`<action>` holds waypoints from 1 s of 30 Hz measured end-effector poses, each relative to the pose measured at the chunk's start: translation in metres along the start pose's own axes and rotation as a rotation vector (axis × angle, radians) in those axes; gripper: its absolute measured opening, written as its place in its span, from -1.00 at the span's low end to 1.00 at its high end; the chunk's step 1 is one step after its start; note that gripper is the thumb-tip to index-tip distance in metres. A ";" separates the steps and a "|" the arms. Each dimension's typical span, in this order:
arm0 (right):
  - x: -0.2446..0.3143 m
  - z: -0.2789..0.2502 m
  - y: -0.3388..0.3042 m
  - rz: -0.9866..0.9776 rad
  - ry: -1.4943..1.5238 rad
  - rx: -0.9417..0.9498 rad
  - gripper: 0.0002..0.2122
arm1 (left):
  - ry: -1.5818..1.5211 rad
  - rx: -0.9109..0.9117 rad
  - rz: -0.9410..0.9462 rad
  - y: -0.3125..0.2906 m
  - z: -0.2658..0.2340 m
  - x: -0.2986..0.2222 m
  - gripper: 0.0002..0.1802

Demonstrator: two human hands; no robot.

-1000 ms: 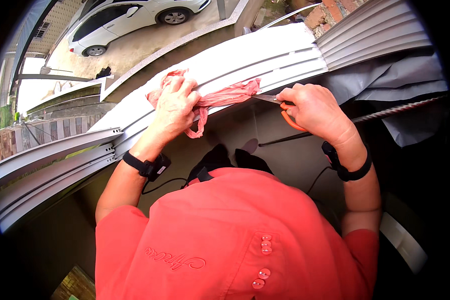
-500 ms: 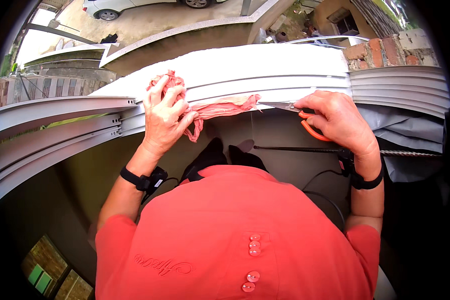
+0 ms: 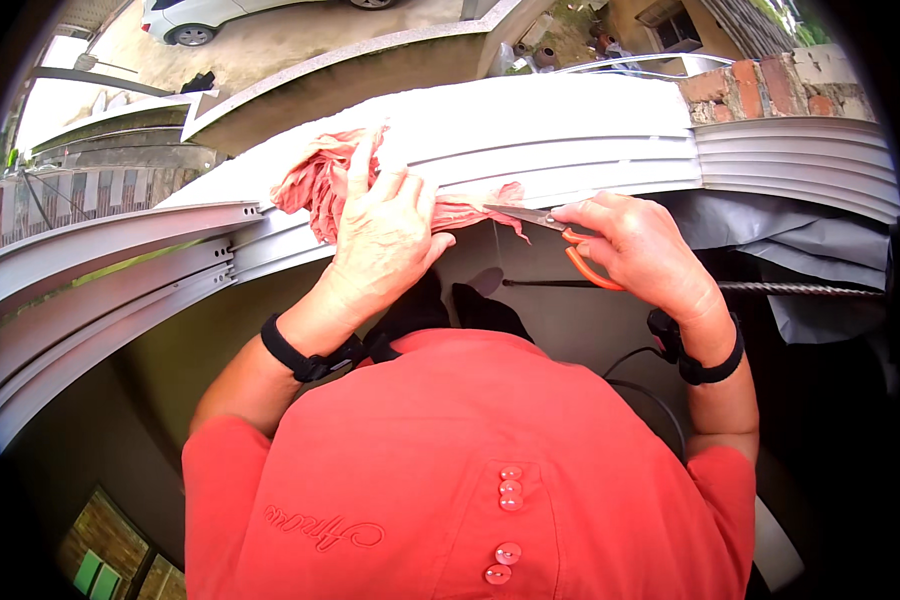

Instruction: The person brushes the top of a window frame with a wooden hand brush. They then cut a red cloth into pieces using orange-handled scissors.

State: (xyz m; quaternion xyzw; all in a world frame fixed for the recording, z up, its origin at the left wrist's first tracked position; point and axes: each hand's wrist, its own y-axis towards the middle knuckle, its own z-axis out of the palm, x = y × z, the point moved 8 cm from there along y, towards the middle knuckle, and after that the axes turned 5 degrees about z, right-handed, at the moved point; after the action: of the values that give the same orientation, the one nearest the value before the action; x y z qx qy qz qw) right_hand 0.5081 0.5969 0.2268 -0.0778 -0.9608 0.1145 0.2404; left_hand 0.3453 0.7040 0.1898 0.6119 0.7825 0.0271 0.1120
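On the white window sill lies a crumpled pink cloth point(image 3: 313, 180), bunched to the left and drawn out as a narrow strip to the right. My left hand point(image 3: 385, 225) holds it against the sill track, its fingers over the cloth and the thumb toward the strip. Closed around the orange handles of a pair of scissors point(image 3: 520, 214) is my right hand point(image 3: 635, 240). The metal blades point left and touch the strip near its frayed end. Whether they are cutting through it, I cannot tell.
Sliding-window rails point(image 3: 120, 240) run along the left, and ribbed white framing point(image 3: 800, 165) along the right. Grey sheeting point(image 3: 770, 235) hangs below that framing, near a thin twisted rod point(image 3: 800, 288). Bricks point(image 3: 760, 88) edge the sill; a white car point(image 3: 200, 18) stands outside.
My left hand has shifted right along the cloth and flattened, leaving the bunch showing left of it. The scissors have moved left, their blades now over the strip.
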 end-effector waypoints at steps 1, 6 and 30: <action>-0.004 0.001 -0.003 0.028 0.037 0.007 -0.66 | 0.008 0.017 0.054 0.006 0.005 -0.004 -0.49; -0.013 -0.003 -0.022 0.089 0.145 -0.076 -0.68 | -0.310 -0.166 0.079 0.008 0.025 0.001 -0.66; 0.023 -0.021 0.006 0.001 0.036 -0.180 -0.70 | -0.601 -0.261 0.090 0.034 0.040 -0.023 -0.76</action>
State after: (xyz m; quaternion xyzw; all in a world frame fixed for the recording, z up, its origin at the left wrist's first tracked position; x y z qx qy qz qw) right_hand 0.4983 0.6110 0.2534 -0.1014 -0.9627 0.0264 0.2494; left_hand 0.3911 0.6868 0.1599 0.6069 0.6765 -0.0496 0.4143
